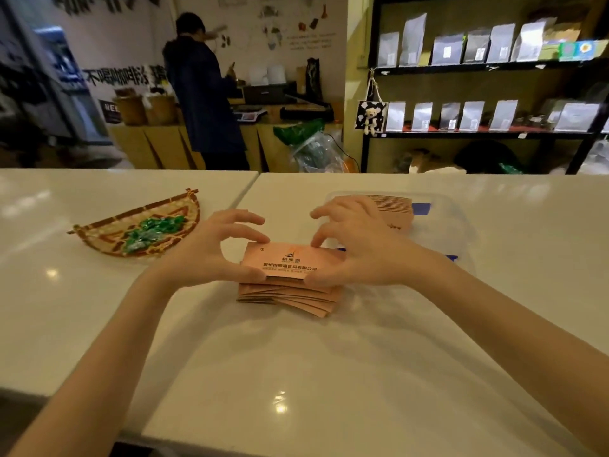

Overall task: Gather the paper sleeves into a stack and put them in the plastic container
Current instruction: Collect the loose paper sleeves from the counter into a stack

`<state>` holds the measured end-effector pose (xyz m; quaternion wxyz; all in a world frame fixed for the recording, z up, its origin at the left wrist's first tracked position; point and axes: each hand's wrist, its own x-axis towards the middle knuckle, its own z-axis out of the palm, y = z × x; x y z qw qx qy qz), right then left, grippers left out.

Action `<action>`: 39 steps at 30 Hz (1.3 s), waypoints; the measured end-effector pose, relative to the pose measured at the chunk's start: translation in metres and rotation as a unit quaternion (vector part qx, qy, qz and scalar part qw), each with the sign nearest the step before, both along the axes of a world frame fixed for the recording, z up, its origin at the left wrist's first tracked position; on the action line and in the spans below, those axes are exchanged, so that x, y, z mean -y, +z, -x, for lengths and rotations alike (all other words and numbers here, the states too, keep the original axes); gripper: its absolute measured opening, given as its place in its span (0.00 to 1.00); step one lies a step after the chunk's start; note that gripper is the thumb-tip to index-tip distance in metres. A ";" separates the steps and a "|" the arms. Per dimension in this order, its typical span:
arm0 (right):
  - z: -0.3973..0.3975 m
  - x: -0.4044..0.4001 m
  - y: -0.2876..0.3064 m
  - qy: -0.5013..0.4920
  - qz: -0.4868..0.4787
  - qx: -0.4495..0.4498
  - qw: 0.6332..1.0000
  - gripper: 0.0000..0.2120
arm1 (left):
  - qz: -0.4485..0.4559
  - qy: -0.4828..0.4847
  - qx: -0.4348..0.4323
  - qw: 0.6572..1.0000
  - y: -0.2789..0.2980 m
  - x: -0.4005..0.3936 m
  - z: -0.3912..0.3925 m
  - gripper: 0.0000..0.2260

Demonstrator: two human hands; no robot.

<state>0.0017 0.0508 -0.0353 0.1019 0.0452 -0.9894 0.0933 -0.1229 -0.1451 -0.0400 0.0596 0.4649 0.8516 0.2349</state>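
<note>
Salmon-pink paper sleeves [290,285] lie as a loose pile on the white table [296,374], near the middle and just in front of the plastic container [461,225]. Lower sleeves are fanned out and misaligned toward the near right corner; the top sleeves are pinched at each short end, the left hand [211,255] closing thumb and forefinger on the left edge, the right hand [359,252] doing the same on the right edge, remaining fingers arched clear. Long axis of the pile runs left to right across the table, printed face up, text reading upright to the wearer. Risk noted: only the upper part appears gripped, so a lift is likely to leave the splayed lower sleeves behind or let them slide out; flat glossy paper on a smooth top would shift easily. Beyond, the container already holds a row of sleeves [395,206] standing on edge; a skewed stack could catch its rim. A woven tray [108,232] of green sweets sits well apart, far left.
</note>
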 end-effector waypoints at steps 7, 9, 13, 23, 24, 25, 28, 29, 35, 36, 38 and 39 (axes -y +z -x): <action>0.011 0.001 -0.014 0.014 0.006 0.060 0.998 0.25 | 0.050 0.003 0.025 0.998 -0.015 0.006 0.009 0.29; 0.012 -0.002 -0.013 0.015 0.008 0.068 0.998 0.26 | 0.061 -0.001 0.037 0.997 -0.014 0.007 0.012 0.34; 0.018 -0.009 -0.004 0.019 0.020 0.083 0.996 0.26 | 0.084 -0.002 0.083 0.993 -0.006 0.000 0.021 0.37; 0.060 -0.018 0.010 0.056 -0.033 0.286 0.956 0.29 | 0.314 -0.004 0.125 0.941 0.012 -0.032 0.038 0.30; 0.064 -0.016 0.010 0.058 -0.041 0.305 0.950 0.29 | 0.328 -0.002 0.124 0.937 0.012 -0.034 0.038 0.31; 0.067 -0.014 0.011 0.061 -0.051 0.320 0.944 0.28 | 0.337 0.001 0.119 0.934 0.012 -0.037 0.039 0.32; 0.074 -0.008 0.014 0.060 -0.093 0.356 0.928 0.28 | 0.349 0.010 0.113 0.930 0.013 -0.042 0.038 0.35; 0.075 -0.007 0.015 0.058 -0.106 0.367 0.922 0.29 | 0.351 0.012 0.113 0.929 0.014 -0.044 0.038 0.36; 0.077 0.002 0.021 0.056 -0.142 0.409 0.900 0.30 | 0.362 0.017 0.148 0.920 0.014 -0.049 0.039 0.40; 0.076 0.003 0.021 0.052 -0.138 0.410 0.900 0.30 | 0.360 0.018 0.158 0.919 0.014 -0.049 0.040 0.41; 0.074 0.004 0.023 0.046 -0.128 0.407 0.903 0.30 | 0.354 0.020 0.167 0.920 0.013 -0.048 0.040 0.43; 0.072 0.004 0.023 0.043 -0.123 0.406 0.905 0.30 | 0.350 0.020 0.163 0.922 0.013 -0.047 0.039 0.43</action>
